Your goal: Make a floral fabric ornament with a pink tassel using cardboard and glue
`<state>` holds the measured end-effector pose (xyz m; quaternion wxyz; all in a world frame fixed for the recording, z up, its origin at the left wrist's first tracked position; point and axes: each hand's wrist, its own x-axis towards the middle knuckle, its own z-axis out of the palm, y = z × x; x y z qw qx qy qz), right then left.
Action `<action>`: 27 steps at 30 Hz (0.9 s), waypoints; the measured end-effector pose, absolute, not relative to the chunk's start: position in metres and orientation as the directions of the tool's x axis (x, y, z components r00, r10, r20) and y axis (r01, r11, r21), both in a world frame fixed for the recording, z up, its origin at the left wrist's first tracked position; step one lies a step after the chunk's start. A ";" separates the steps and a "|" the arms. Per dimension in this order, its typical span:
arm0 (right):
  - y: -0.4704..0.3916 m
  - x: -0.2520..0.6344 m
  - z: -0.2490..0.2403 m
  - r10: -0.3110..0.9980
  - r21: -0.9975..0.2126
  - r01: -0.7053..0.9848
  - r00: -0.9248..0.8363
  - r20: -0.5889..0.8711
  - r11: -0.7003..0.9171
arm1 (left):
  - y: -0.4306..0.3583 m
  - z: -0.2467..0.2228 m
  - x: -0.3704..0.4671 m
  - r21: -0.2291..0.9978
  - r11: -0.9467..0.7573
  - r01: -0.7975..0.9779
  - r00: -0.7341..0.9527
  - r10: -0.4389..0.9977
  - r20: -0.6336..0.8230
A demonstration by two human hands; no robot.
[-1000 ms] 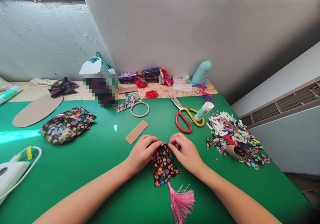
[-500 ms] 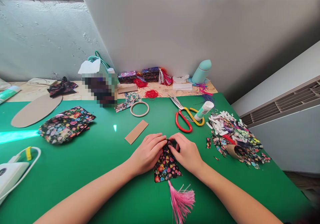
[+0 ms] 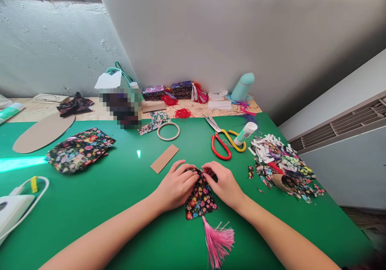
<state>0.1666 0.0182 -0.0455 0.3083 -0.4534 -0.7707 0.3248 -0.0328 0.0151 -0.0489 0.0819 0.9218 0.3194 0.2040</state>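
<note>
A black floral fabric piece (image 3: pixel 202 199) lies on the green table top, its far end under my fingers. From its near edge a pink tassel (image 3: pixel 217 238) trails toward me. My left hand (image 3: pixel 179 185) lies over the fabric's left side, fingertips pressing and gripping near the far edge. On the opposite side my right hand (image 3: pixel 223 183) pinches the far right edge between thumb and fingers. What lies beneath the fingertips is hidden. Just beyond my left hand is a tan cardboard strip (image 3: pixel 164 159).
Scissors (image 3: pixel 221 141) with red and yellow handles lie ahead, a glue stick (image 3: pixel 245 134) leaning on them. Scraps (image 3: pixel 283 165) are heaped at right. A tape roll (image 3: pixel 168 131), floral fabric (image 3: pixel 80 151) and a cardboard oval (image 3: pixel 44 133) lie leftward. A white corded device (image 3: pixel 13 213) sits at far left.
The fingers of my left hand have shifted slightly at the fabric's far end, with the index finger lifted more. The right hand stays nearly in place, still pinching the edge.
</note>
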 end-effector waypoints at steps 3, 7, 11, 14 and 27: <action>0.017 0.166 -0.046 0.900 -0.797 0.478 -0.397 0.179 0.369 | 0.015 -0.049 -0.032 0.276 -0.783 0.558 0.705 0.623 0.339; 0.015 0.166 -0.044 0.902 -0.827 0.444 -0.399 0.163 0.345 | 0.015 -0.051 -0.032 0.261 -0.774 0.577 0.669 0.631 0.393; 0.014 0.166 -0.040 0.920 -0.752 0.560 -0.359 0.156 0.347 | 0.014 -0.053 -0.033 0.264 -0.771 0.579 0.661 0.634 0.402; 0.016 0.168 -0.041 0.951 -0.612 0.731 -0.277 0.137 0.301 | 0.015 -0.053 -0.033 0.277 -0.771 0.574 0.664 0.636 0.395; 0.022 0.168 -0.048 0.897 -0.601 0.669 -0.374 0.236 0.437 | 0.014 -0.052 -0.032 0.289 -0.749 0.596 0.640 0.661 0.393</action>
